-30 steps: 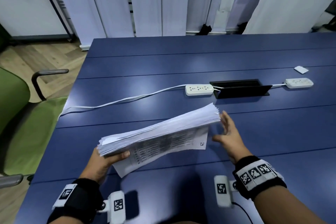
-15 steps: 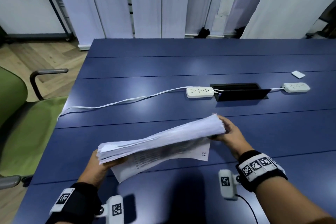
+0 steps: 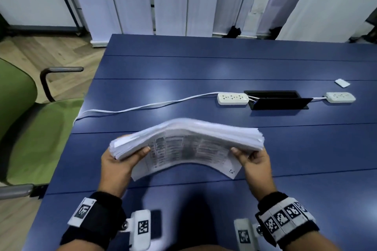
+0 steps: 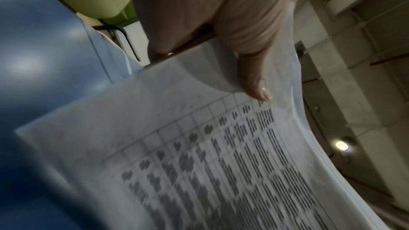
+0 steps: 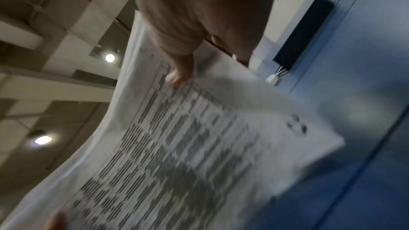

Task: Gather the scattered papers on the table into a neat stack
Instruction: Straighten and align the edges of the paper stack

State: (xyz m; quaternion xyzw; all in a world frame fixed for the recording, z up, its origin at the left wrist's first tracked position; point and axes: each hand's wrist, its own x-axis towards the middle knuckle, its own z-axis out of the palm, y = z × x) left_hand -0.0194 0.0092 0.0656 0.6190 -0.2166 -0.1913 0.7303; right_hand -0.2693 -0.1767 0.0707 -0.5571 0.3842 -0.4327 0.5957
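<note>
Newly gripped at its right end by right hand point(image 3: 255, 161): paper stack point(image 3: 187, 138), bowed; left hand point(image 3: 118, 165) clamps left end, thumbs pinching. Squaring judged next.

Pale vertical blinds point(image 3: 171, 0) are hanging behind a dark blue table point(image 3: 204, 63). A green chair point(image 3: 30, 128) is sitting at its left on a wooden floor point(image 3: 51, 53). Round ceiling lights point(image 5: 109, 57) are glowing overhead.
</note>
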